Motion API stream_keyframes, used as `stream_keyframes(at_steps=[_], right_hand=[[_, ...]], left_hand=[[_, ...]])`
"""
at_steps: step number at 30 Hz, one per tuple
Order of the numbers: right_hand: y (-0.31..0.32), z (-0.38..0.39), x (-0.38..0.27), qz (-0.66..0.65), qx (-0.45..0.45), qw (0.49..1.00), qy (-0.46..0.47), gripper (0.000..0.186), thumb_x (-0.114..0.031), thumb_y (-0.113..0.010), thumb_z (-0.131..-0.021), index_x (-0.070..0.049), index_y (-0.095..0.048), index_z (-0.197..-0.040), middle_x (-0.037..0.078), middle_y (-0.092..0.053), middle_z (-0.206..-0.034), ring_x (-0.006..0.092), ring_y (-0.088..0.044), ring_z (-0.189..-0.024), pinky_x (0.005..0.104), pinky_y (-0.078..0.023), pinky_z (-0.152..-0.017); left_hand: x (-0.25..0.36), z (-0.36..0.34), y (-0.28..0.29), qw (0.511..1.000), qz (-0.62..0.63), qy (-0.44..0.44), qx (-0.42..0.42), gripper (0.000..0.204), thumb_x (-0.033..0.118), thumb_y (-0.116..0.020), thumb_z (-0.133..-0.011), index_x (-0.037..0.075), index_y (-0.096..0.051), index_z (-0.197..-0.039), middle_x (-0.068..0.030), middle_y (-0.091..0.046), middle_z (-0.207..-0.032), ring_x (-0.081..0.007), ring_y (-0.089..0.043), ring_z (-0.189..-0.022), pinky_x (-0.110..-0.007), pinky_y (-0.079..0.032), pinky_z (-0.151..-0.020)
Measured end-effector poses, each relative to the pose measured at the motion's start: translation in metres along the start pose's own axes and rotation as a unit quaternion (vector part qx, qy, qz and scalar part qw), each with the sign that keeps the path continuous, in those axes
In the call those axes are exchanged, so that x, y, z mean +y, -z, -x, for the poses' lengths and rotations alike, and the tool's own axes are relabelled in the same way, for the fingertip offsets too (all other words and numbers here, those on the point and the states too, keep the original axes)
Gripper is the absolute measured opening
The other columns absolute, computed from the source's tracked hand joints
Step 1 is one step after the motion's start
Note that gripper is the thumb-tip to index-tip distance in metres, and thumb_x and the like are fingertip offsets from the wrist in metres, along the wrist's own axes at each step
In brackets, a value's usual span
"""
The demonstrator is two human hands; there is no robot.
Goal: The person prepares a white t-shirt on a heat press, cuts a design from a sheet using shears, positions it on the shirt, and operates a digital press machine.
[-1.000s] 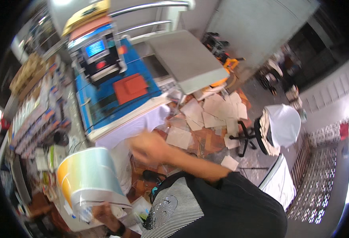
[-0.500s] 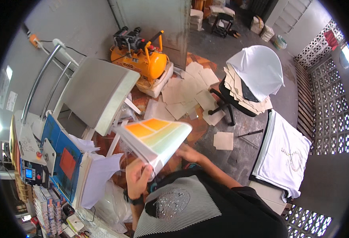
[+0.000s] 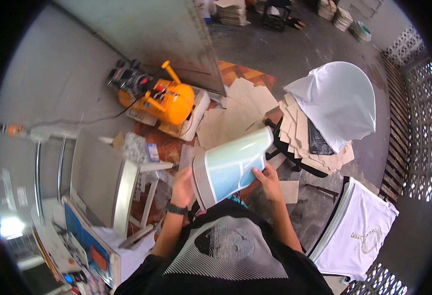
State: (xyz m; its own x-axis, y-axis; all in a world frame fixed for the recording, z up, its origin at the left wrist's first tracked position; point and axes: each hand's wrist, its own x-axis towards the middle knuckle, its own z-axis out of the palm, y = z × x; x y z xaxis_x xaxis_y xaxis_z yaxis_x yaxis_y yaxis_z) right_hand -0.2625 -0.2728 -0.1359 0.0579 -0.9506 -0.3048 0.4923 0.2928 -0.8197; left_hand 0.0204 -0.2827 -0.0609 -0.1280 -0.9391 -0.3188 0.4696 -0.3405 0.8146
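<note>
A curled sheet [image 3: 233, 169], blue and pale green with a grey band along one end, is held in mid-air before a black T-shirt [image 3: 299, 270], well apart from any table. Its grey end is gripped by the left hand [image 3: 181, 188], whose fingers are partly hidden, while its lower right edge is pinched by the right hand [image 3: 269, 182], thumb laid on top. By all appearances, the lifting is done and the sheet is supported at both ends, though it is neither flattened nor laid down; how much work is left cannot be told. To the right, a white shirt [image 3: 348, 221] is spread out, a gold motif [image 3: 370, 241] already set toward its right edge. Farther off, brown cards [image 3: 294, 132] are piled past the edges of a black chair [image 3: 310, 167], over which a white cloth [image 3: 341, 105] is draped. More brown papers [image 3: 235, 110] are strewn across the floor [image 3: 265, 49], near an orange compressor [image 3: 176, 101] perched on a white base [image 3: 199, 110].
</note>
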Motion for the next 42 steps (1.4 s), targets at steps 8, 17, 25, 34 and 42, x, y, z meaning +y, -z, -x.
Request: stream_keyframes(at_steps=[8,17,25,34,42], right_hand=[[0.060,-0.201,-0.146,0.168,0.120,0.978,-0.012,0.020,-0.018,-0.066,-0.093,0.000,-0.063,-0.103,-0.001,-0.064,-0.084,0.0076,-0.058,-0.072,0.0244,-0.047,-0.063],[0.073,-0.493,-0.277,0.038,0.260,0.952,0.154,0.035,-0.007,-0.060,-0.092,-0.004,-0.054,-0.126,0.004,-0.062,-0.100,0.0115,-0.056,-0.090,0.0248,-0.044,-0.081],[0.053,-0.779,-0.434,0.219,-0.015,0.975,0.036,0.009,-0.006,-0.058,-0.091,0.000,-0.064,-0.093,-0.002,-0.060,-0.083,0.0068,-0.053,-0.078,0.0207,-0.040,-0.071],[-0.046,-1.020,-0.514,0.110,-0.242,0.964,-0.016,0.029,-0.019,-0.051,-0.093,0.003,-0.064,-0.106,0.008,-0.065,-0.097,0.0160,-0.061,-0.085,0.0273,-0.047,-0.076],[-0.104,-1.207,-0.565,0.178,-0.293,0.934,0.099,0.027,-0.013,-0.062,-0.091,0.003,-0.061,-0.113,0.009,-0.067,-0.099,0.0171,-0.066,-0.083,0.0292,-0.054,-0.068]], left_hand=[[0.014,-0.298,-0.106,0.979,-0.063,0.195,-0.003,0.024,0.006,-0.068,-0.088,0.003,-0.060,-0.110,-0.0053,-0.065,-0.103,-0.0162,-0.063,-0.096,-0.033,-0.053,-0.085],[0.063,-0.555,-0.195,0.984,-0.030,0.171,0.040,0.021,0.014,-0.064,-0.092,0.006,-0.067,-0.111,-0.0039,-0.068,-0.108,-0.0137,-0.064,-0.099,-0.030,-0.051,-0.087],[0.137,-0.757,-0.258,0.963,0.006,0.053,0.262,0.054,0.004,-0.072,-0.083,-0.001,-0.044,-0.129,-0.0101,-0.062,-0.108,-0.0210,-0.063,-0.098,-0.034,-0.054,-0.083],[0.238,-0.917,-0.227,0.920,0.224,-0.194,0.258,0.032,0.018,-0.053,-0.093,0.003,-0.056,-0.122,-0.0127,-0.063,-0.108,-0.0208,-0.061,-0.108,-0.036,-0.048,-0.093],[0.387,-1.059,-0.225,0.934,-0.034,-0.264,0.239,0.036,-0.001,-0.055,-0.090,-0.001,-0.056,-0.126,-0.0125,-0.064,-0.117,-0.0195,-0.067,-0.100,-0.029,-0.053,-0.082]])
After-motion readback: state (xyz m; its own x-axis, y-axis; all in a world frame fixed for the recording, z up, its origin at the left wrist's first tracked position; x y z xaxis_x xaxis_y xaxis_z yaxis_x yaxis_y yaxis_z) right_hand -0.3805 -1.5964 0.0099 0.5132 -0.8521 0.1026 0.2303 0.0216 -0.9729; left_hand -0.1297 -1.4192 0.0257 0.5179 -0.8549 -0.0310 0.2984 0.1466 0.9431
